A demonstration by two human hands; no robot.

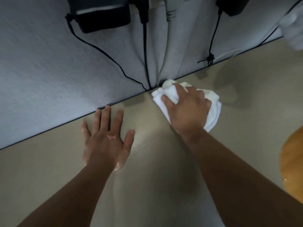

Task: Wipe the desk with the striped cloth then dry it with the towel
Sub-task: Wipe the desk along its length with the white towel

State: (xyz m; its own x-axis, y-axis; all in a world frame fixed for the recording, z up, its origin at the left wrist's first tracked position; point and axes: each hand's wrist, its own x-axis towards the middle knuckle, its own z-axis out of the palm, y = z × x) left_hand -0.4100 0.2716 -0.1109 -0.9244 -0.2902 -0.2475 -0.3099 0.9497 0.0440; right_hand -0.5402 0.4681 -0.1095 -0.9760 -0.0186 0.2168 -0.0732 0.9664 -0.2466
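white towel [213, 110], perhaps, under right hand [188, 108]

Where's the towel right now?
Head view, right of centre: the white towel sits bunched on the desk under the right hand, by the cables at the partition.

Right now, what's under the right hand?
A bunched white towel, gripped by the right hand against the desk near its back edge. The towel's middle and the desk beneath it are covered.
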